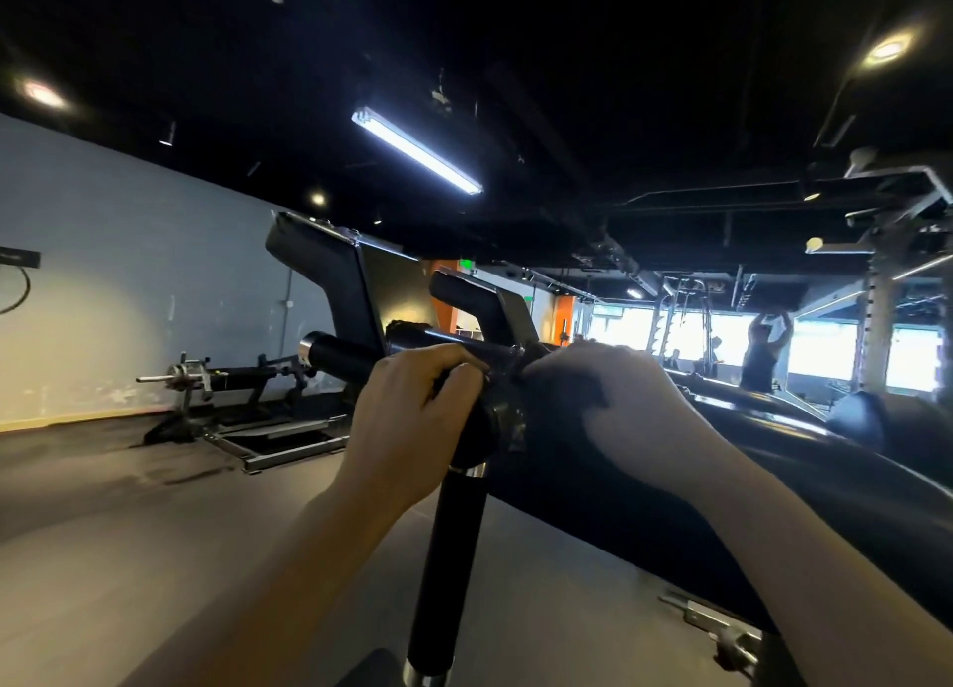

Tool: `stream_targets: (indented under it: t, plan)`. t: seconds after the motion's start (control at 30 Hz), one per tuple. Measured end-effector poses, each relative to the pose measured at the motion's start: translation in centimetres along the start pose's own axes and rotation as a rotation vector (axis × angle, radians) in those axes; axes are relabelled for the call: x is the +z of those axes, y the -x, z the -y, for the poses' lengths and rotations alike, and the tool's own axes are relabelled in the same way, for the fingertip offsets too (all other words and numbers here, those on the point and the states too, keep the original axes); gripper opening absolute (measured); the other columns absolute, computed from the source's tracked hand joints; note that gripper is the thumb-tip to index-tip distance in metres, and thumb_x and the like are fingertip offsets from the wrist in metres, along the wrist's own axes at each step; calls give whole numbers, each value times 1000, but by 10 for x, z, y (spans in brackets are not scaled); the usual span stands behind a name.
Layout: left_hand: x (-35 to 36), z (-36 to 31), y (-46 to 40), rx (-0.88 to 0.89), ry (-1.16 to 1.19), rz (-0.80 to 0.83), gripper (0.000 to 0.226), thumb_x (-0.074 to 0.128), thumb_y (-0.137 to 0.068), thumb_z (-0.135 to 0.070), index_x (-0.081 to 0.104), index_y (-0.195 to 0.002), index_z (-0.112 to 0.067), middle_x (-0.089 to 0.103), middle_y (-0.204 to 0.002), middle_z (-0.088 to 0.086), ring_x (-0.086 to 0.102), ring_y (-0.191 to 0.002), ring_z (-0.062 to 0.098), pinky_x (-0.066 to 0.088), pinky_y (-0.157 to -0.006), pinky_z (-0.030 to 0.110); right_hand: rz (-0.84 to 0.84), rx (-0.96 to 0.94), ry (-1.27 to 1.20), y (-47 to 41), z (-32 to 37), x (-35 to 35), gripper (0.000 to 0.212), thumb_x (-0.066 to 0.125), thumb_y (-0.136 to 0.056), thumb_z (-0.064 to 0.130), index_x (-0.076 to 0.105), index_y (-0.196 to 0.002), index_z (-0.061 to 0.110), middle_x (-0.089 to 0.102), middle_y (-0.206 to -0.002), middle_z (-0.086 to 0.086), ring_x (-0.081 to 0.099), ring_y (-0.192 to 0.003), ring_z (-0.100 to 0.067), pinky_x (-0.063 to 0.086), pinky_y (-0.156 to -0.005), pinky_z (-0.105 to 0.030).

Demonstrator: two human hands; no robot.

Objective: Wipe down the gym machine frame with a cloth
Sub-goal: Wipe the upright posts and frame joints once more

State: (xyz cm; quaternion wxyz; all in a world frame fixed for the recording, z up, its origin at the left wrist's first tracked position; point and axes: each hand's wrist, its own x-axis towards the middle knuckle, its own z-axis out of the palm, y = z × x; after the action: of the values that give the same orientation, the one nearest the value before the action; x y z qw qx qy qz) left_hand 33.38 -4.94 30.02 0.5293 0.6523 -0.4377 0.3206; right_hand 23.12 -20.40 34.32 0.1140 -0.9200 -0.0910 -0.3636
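An indoor gym. A black weight machine [361, 284] with padded handles fills the foreground, another low plate-loaded machine [242, 403] sits on the dark rubber floor [103, 506] by a grey wall [129, 253], and a person [766, 351] exercises near bright windows [820, 351] under a black ceiling.

I have both bare forearms reaching forward and up, converging near the centre. My left hand [412, 418] has its fingers curled tight in a grip, back toward me. My right hand [619, 397] is also curled, knuckles up, close beside it.
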Motion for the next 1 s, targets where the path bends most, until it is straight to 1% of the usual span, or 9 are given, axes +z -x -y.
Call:
stream_targets:
  t: [0.17, 0.27, 0.33, 0.47, 0.53, 0.67, 0.8, 0.9, 1.0]
  plan:
    - [3, 1, -1, 41, 0, -27, 55, 27, -75, -54, 68, -78, -17, 64, -67, -1, 60, -72, 11, 45, -64, 14, 121, -6, 67, -14, -4, -4, 58, 49, -77, -11, 69, -119, 24, 64, -111, 12, 51, -98, 2, 30, -84, 1]
    - [2, 1, -1, 57, -18, -23, 53, 28, -75, -53, 65, -73, -16, 58, -61, -3, 56, -63, 12, 42, -59, 14, 203, -11, 105, -40, 0, 4, 51, 47, -83, -7, 68, -120, 21, 64, -117, 2, 54, -109, -12, 41, -95, -21]
    - [0, 1, -1, 51, -40, -9, 51, 27, -75, -53, 63, -73, -17, 57, -62, -2, 55, -61, 12, 41, -56, 16, 246, -27, 98, -58, 4, 13, 47, 47, -83, -7, 67, -117, 19, 62, -111, 3, 54, -108, -15, 42, -91, -28]
    - [-12, 3, -8, 22, -62, 116, 47, 35, -85, -56, 61, -73, -19, 59, -64, -1, 57, -61, 10, 42, -61, 14, 309, -68, 67, -73, 4, 15, 49, 49, -79, -10, 64, -100, 31, 58, -94, 12, 53, -96, -9, 38, -75, -21]
    - [-26, 12, -27, -36, -136, 65, 41, 42, -98, -43, 65, -78, -16, 63, -71, 1, 59, -65, 10, 45, -66, 18, 312, -80, 47, -73, -2, 11, 49, 48, -74, -12, 65, -102, 25, 63, -98, 10, 55, -95, -8, 40, -76, -19]
    - [-56, 42, -77, -194, -257, -159, 14, 58, -94, -12, 67, -88, -20, 65, -87, -8, 56, -75, -2, 36, -65, 8, 190, -86, 165, -79, -9, 18, 48, 50, -80, -9, 59, -120, 17, 57, -101, 3, 50, -91, -11, 35, -67, -10]
    - [-50, 57, -100, -334, -295, -110, 32, 55, -89, 2, 64, -113, -17, 60, -105, -1, 58, -90, 10, 38, -65, 13, 69, -38, 210, -99, -9, 32, 42, 53, -83, -4, 46, -121, 14, 46, -98, 1, 45, -85, -16, 31, -57, -18]
    - [-36, 61, -98, -371, -456, -5, 56, 59, -89, -3, 41, -141, -11, 52, -126, 13, 54, -107, 23, 41, -83, 26, -12, -82, 151, -125, -5, 44, 35, 56, -81, -3, 43, -106, 18, 47, -102, 1, 49, -90, -21, 39, -66, -27]
    - [-37, 61, -98, -394, -539, 37, 57, 55, -92, -8, 33, -145, -10, 52, -131, 15, 53, -115, 30, 37, -81, 31, -72, -143, 163, -155, 4, 61, 33, 56, -79, -1, 49, -108, 12, 54, -103, -6, 54, -94, -28, 46, -74, -38]
